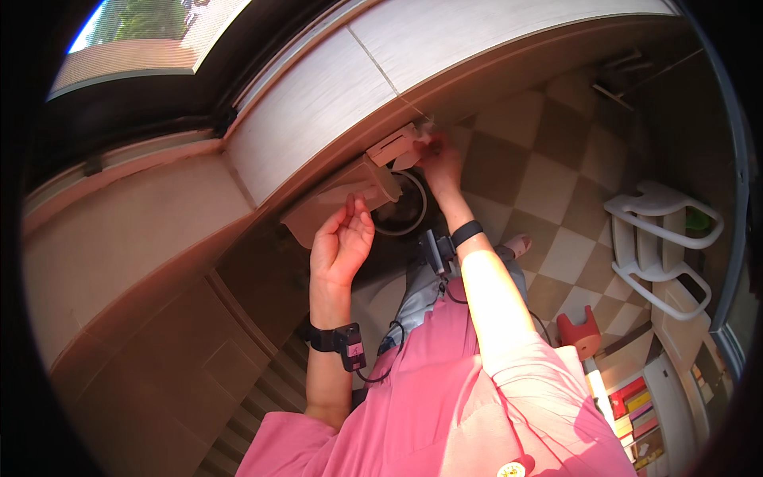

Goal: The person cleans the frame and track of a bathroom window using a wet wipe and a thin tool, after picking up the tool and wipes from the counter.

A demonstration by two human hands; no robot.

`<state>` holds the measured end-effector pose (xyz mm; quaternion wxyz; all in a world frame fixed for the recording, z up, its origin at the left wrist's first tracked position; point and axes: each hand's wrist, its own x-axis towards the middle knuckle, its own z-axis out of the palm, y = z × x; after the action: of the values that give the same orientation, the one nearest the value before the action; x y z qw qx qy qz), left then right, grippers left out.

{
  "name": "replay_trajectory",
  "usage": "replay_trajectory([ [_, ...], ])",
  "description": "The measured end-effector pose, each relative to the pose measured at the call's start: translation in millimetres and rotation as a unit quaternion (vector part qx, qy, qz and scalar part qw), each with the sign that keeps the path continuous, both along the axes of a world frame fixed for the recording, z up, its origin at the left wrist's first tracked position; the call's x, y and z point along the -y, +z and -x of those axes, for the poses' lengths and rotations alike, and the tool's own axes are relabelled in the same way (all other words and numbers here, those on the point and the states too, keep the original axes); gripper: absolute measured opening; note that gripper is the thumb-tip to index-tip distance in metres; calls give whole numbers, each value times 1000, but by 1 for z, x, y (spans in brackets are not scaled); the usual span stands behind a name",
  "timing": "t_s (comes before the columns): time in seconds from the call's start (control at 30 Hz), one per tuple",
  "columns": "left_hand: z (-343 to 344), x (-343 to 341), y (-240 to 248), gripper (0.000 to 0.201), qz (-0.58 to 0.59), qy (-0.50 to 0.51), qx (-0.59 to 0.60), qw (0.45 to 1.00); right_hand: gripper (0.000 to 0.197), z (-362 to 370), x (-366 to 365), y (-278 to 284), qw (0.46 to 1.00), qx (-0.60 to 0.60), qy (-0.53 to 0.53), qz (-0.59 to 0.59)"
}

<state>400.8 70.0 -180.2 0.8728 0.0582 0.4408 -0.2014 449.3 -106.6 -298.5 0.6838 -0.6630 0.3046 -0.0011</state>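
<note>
My left hand (343, 242) is raised palm up beside a pale wall-mounted box (318, 213). Its fingers curl loosely and hold nothing. Farther forward, my right hand (441, 165) reaches to a small pale holder (392, 145) with a dark slot, fixed low on the wall. The right fingers are bent around a small whitish piece (426, 129), which shadow makes too unclear to name. A white round rim (424, 200), perhaps of a bin, shows below and between the two hands.
A long tiled ledge (318, 103) runs under a window at the upper left. On the checkered floor (548, 183) to the right stand a white plastic rack (652, 238) and a red stool (579, 334). Shelves (636, 397) hold colourful items at the lower right.
</note>
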Motion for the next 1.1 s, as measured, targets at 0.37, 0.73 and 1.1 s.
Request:
replay_trajectory([
  [0.37, -2, 2, 4, 24, -28, -23, 0, 999, 10, 3, -46, 22, 981, 149, 76, 96],
  [0.73, -8, 15, 20, 20, -65, -29, 43, 997, 20, 17, 106, 13, 993, -21, -76, 90],
  [1.1, 21, 158, 37, 39, 29, -145, 71, 986, 18, 91, 200, 145, 992, 100, 74, -5],
])
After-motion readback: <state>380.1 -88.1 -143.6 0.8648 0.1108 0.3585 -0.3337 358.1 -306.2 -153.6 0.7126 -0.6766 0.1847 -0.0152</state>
